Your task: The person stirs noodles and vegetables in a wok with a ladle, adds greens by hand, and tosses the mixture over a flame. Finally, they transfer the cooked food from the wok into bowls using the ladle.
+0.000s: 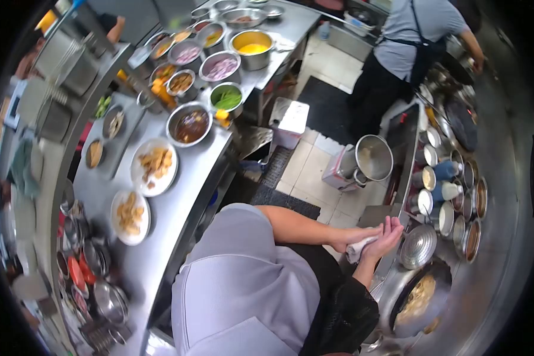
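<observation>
My left hand (353, 237) and my right hand (387, 238) are pressed together around a crumpled white cloth (356, 251). The fingers of my right hand curve upward, while my left hand lies against its palm. Just below and to the right sits a wok (399, 301) holding pale cooked food (418, 296). A round perforated strainer (419, 247) lies beside the wok, close to my right hand.
Seasoning containers (428, 178) line the stove on the right. A large pot (374, 158) stands on a box in the aisle. Another person (406, 53) works at the far stove. Two plates of food (175, 172) and several filled bowls (221, 66) occupy the left counter.
</observation>
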Demonstrator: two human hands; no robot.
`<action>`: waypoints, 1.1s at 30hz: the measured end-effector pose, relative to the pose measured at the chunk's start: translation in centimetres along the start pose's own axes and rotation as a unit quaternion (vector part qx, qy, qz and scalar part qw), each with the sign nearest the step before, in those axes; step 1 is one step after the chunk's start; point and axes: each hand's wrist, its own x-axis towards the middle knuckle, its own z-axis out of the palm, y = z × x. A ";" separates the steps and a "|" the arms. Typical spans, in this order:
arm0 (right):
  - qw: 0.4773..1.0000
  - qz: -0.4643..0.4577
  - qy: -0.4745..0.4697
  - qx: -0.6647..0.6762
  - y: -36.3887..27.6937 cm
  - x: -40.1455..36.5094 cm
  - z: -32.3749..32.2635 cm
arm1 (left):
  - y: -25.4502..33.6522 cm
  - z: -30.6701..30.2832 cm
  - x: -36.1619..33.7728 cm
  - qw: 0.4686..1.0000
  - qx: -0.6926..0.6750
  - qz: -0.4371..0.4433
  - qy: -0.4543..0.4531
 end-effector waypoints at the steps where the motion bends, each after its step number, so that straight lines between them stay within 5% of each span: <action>1: 0.999 0.024 -0.012 0.018 -0.2 -0.4 0.0 | -0.6 -1.3 0.0 1.000 0.004 0.026 0.010; 3: 0.998 0.025 -0.058 0.003 -0.2 -0.6 -1.0 | 0.2 -4.1 -0.9 0.997 -0.020 -0.022 0.068; 5: 0.994 0.020 -0.104 -0.007 0.3 -0.6 -2.9 | 1.2 -3.5 -4.3 0.969 -0.049 0.093 0.222; 8: 0.978 0.097 -0.183 -0.029 3.1 -0.5 -7.1 | 0.2 -6.2 -8.0 0.934 -0.054 0.185 0.300; 15: 0.905 0.255 -0.330 -0.084 11.0 -4.1 -16.1 | -5.0 -4.7 -15.5 0.770 0.110 0.297 0.553; 18: 0.881 0.202 -0.409 -0.128 15.5 -5.8 -19.1 | -7.1 -6.8 -17.0 0.549 0.275 0.297 0.731; 19: 0.878 0.204 -0.415 -0.121 16.0 -5.8 -19.7 | -7.3 -5.4 -18.1 0.520 0.313 0.280 0.744; 22: 0.838 0.188 -0.470 -0.202 14.7 -6.4 -20.3 | -7.7 -4.1 -20.4 0.488 0.322 0.233 0.777; 24: 0.798 0.058 -0.500 -0.332 9.8 -6.7 -19.6 | -8.3 -5.4 -21.7 0.477 0.334 0.230 0.780; 30: 0.794 -0.010 -0.491 -0.359 16.6 -3.6 -24.6 | -8.7 -7.6 -22.6 0.490 0.337 0.209 0.777; 33: 0.780 -0.047 -0.504 -0.368 14.3 -4.5 -24.6 | -8.9 -11.5 -22.8 0.513 0.338 0.193 0.765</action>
